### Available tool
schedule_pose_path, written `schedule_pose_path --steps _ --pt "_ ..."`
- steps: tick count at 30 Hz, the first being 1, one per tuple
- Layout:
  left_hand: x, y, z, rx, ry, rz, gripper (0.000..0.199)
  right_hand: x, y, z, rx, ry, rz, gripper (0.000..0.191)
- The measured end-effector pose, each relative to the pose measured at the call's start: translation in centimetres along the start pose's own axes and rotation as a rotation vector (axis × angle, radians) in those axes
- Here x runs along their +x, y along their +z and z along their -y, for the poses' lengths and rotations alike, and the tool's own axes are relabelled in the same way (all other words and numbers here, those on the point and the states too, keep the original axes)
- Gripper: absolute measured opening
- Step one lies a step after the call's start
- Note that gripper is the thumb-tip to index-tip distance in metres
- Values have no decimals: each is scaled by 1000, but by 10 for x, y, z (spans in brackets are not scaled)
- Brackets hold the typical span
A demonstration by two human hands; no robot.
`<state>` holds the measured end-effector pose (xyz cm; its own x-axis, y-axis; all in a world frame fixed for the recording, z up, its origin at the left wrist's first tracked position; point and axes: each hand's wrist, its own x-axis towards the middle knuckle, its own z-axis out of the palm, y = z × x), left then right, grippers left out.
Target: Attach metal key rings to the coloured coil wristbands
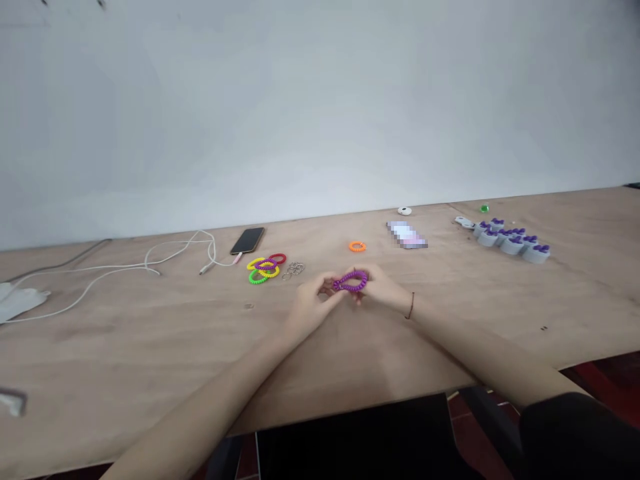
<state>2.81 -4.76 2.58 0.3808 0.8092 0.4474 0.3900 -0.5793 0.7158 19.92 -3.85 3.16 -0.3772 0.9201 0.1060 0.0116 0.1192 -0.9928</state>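
Observation:
A purple spiral coil band (351, 281) is stretched into a loop above the plywood table (125, 353). My left hand (315, 299) and my right hand (381, 287) pinch opposite sides of it, their fingertips close together. A thin dark cord bracelet (411, 305) circles my right wrist. Nearest my left hand, a small pile of coil bands (265, 268) in yellow, green, red and purple lies on the wood. Several metal split rings (293, 270) lie beside that pile. An orange coil band (357, 247) lies just beyond my hands.
A black smartphone (247, 241) lies at the back, joined to a white cable (170, 259). To the right are a pixelated pink-and-white package (407, 235) and a cluster of grey round pieces with purple bows (513, 242). The table's front edge runs below my forearms.

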Motion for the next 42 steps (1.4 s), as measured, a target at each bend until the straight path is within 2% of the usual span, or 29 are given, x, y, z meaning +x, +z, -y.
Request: schedule_pose_path --steps 6,11,16,20,25,28,30,33,34,36,38,42 --pt "-2 3 -2 73 24 -81 17 -2 9 1 125 57 -62 4" --pt "-2 6 -3 109 84 -172 15 -3 18 0 230 35 -168 5" --pt "0 3 -1 104 78 -124 27 -3 19 -5 185 -52 -188 11" --pt "0 0 1 142 109 -142 19 -5 18 -2 111 -107 -168 19" --pt "0 2 0 56 134 -137 17 -5 18 2 59 -86 -156 13" --pt "3 3 1 -86 44 -103 19 -4 17 -2 -19 -129 -182 12" --pt "6 3 3 -280 -125 -70 27 -5 14 -7 -192 -226 -248 14" --pt "9 6 7 -648 -459 8 43 -6 10 -11 -592 -401 -356 17" --pt "9 7 8 -733 -526 35 46 -7 9 -12 -721 -440 -361 18" --pt "9 9 10 -789 -546 63 45 -8 8 -12 -913 -484 -319 19" --pt "8 10 10 -733 -485 47 39 -9 9 -10 -980 -493 -282 21" --pt "8 9 12 -546 -381 14 35 -8 12 -8 -796 -451 -306 20"
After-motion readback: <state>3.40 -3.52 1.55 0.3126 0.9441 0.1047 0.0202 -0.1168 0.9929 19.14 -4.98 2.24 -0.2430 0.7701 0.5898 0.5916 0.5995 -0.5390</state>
